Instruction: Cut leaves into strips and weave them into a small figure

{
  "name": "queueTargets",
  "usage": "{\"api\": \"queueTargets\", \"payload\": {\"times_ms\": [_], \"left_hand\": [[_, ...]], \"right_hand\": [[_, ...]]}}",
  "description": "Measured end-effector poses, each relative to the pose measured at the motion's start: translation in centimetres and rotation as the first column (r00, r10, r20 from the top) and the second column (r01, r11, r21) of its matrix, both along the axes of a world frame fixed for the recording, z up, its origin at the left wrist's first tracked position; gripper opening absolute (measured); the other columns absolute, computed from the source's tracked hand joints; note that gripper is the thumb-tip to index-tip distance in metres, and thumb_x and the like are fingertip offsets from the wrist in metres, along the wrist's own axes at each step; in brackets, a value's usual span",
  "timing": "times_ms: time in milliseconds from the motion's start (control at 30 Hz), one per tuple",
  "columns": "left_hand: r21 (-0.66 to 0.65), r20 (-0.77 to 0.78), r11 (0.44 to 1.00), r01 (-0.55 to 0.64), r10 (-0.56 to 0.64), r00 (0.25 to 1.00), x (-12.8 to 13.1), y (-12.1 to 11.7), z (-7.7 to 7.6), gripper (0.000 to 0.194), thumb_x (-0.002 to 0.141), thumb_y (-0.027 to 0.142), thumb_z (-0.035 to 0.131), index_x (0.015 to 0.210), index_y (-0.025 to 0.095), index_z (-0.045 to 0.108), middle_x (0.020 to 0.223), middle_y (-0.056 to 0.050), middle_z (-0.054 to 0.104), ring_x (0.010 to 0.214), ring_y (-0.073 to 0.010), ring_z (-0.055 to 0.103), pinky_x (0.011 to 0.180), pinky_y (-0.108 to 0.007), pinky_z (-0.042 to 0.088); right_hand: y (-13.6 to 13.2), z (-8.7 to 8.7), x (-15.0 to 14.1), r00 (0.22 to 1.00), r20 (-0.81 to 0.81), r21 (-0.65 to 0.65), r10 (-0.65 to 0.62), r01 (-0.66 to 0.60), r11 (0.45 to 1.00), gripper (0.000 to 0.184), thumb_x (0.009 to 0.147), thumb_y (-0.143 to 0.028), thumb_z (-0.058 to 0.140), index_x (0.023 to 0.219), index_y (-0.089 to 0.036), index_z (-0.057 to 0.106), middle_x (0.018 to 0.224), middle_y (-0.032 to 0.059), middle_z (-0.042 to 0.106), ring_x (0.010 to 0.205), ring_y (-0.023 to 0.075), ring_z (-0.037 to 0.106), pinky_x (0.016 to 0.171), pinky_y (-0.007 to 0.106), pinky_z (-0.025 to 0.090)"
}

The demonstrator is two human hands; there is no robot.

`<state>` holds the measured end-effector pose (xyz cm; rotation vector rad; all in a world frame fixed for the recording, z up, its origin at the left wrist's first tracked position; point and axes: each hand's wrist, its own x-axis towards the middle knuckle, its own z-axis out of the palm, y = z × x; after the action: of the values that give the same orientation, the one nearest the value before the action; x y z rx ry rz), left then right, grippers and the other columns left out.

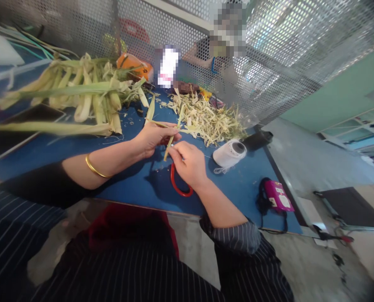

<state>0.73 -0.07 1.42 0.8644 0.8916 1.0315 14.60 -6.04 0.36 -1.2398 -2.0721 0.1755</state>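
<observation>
Above the table, my left hand [152,137] is closed on a narrow yellow-green leaf strip [181,114], with a broader pale leaf piece [150,110] rising behind its fingers. My right hand [188,161] pinches the lower end of the same strip, close to the left fingertips. Below the right hand shows a red loop handle [182,193], which looks like a scissors handle; its blades are hidden, and I cannot tell whether it touches the palm. A heap of cut leaf shreds [206,119] lies just beyond the hands. To the left is a pile of long pale-green stalks [86,90].
A white thread cone [227,154] and a black roll [259,141] lie right of the hands. Near the right edge of the blue table [133,184] sits a magenta box [278,196] with a black cord. An orange packet [135,66] is by the perforated metal screen [187,29]; a person sits behind it.
</observation>
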Motion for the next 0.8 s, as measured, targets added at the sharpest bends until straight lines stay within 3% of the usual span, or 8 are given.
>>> {"api": "queueTargets", "payload": {"times_ms": [67, 133, 333, 500, 700, 800], "left_hand": [[0.018, -0.029, 0.998, 0.066, -0.066, 0.997, -0.3, 0.2, 0.1, 0.024, 0.067, 0.014, 0.075, 0.09, 0.009, 0.069, 0.07, -0.005, 0.069, 0.063, -0.0123, 0.065, 0.066, -0.025, 0.053], [0.035, -0.053, 0.992, 0.118, -0.116, 0.992, -0.5, 0.3, 0.1, 0.025, 0.065, 0.014, 0.075, 0.089, 0.011, 0.07, 0.069, -0.005, 0.069, 0.062, -0.0125, 0.064, 0.066, -0.026, 0.052], [0.081, -0.08, 0.975, 0.207, -0.201, 0.976, -0.5, 0.4, -0.4, 0.014, 0.072, 0.028, 0.07, 0.07, 0.014, 0.069, 0.064, -0.004, 0.062, 0.06, -0.0123, 0.058, 0.062, -0.027, 0.05], [0.245, -0.26, 0.944, 0.219, -0.153, 0.953, -0.2, 0.1, -1.0, 0.015, 0.076, 0.027, 0.069, 0.066, 0.016, 0.067, 0.055, 0.0, 0.052, 0.048, -0.0064, 0.043, 0.044, -0.022, 0.029], [0.186, -0.244, 0.974, 0.128, -0.08, 0.966, 0.2, 0.0, -0.6, 0.01, 0.074, 0.02, 0.069, 0.067, 0.014, 0.067, 0.048, 0.002, 0.047, 0.04, -0.0036, 0.026, 0.042, -0.025, 0.014], [0.139, -0.238, 0.986, 0.093, -0.058, 0.97, 0.0, 0.3, -0.3, 0.008, 0.074, 0.018, 0.069, 0.069, 0.012, 0.066, 0.051, 0.001, 0.051, 0.038, -0.0025, 0.026, 0.041, -0.025, 0.012]], "right_hand": [[0.4, 0.5, 0.8, 0.984, -0.077, 0.13, -0.162, 0.171, 0.977, 0.018, 0.092, -0.036, 0.049, 0.087, -0.022, 0.059, 0.088, 0.0067, 0.062, 0.085, 0.0194, 0.054, 0.081, 0.034, 0.038], [0.9, 0.7, 1.5, 0.96, -0.105, 0.169, -0.259, 0.274, 0.947, 0.019, 0.09, -0.038, 0.052, 0.093, -0.022, 0.061, 0.096, 0.0086, 0.063, 0.094, 0.0225, 0.054, 0.086, 0.037, 0.038], [1.6, 0.1, 1.5, 0.987, -0.044, -0.094, -0.156, 0.151, 0.984, 0.021, 0.091, -0.032, 0.048, 0.077, -0.021, 0.059, 0.067, 0.0002, 0.062, 0.063, 0.0143, 0.053, 0.072, 0.029, 0.037], [1.2, 0.0, 1.1, 0.982, -0.07, -0.159, -0.173, 0.16, 0.974, 0.027, 0.091, -0.034, 0.047, 0.067, -0.021, 0.051, 0.058, -0.0027, 0.051, 0.055, 0.0114, 0.043, 0.059, 0.026, 0.029], [0.6, 0.3, 0.9, 0.991, -0.087, -0.126, -0.102, 0.091, 0.988, 0.027, 0.088, -0.028, 0.05, 0.062, -0.02, 0.049, 0.057, -0.0023, 0.049, 0.057, 0.0117, 0.042, 0.06, 0.027, 0.031], [0.6, 0.4, 0.8, 0.983, -0.165, -0.202, -0.079, 0.045, 0.978, 0.025, 0.088, -0.028, 0.052, 0.065, -0.02, 0.055, 0.058, -0.0019, 0.054, 0.058, 0.0119, 0.047, 0.063, 0.027, 0.035]]}}
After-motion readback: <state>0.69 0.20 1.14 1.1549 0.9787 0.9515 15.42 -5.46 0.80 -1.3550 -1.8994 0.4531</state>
